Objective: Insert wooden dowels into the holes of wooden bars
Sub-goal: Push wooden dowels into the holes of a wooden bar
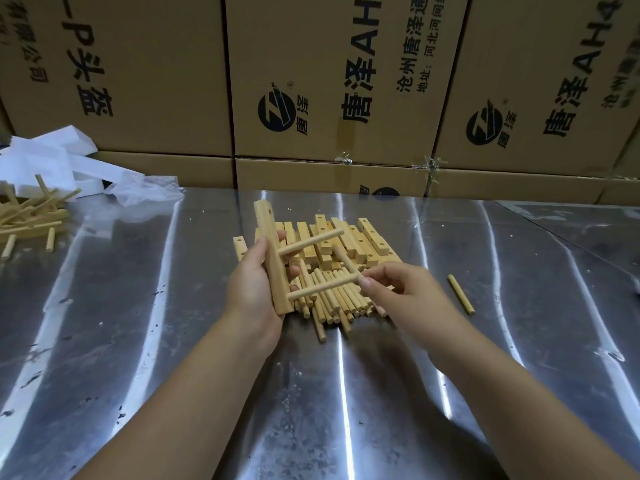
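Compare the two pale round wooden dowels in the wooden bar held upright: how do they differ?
The upper dowel sits near the middle of the bar, free end untouched; the lower dowel sits near its bottom, free end pinched by the right hand. Both jut rightward, roughly parallel, from the bar the left hand grips.

Warehouse or packing workshop for small-parts assembly. Backed by a wall of stacked brown shipping cartons [329, 46] printed with logos and Chinese lettering, taped at the seams. Fitted with a scuffed, reflective sheet-metal surface [138, 341]. Stocked in bulk with heaped drilled wooden bars [372, 237] and loose dowels [341, 301]. Littered at far left with white foam packing [52, 157] and crumpled plastic film [145, 192].
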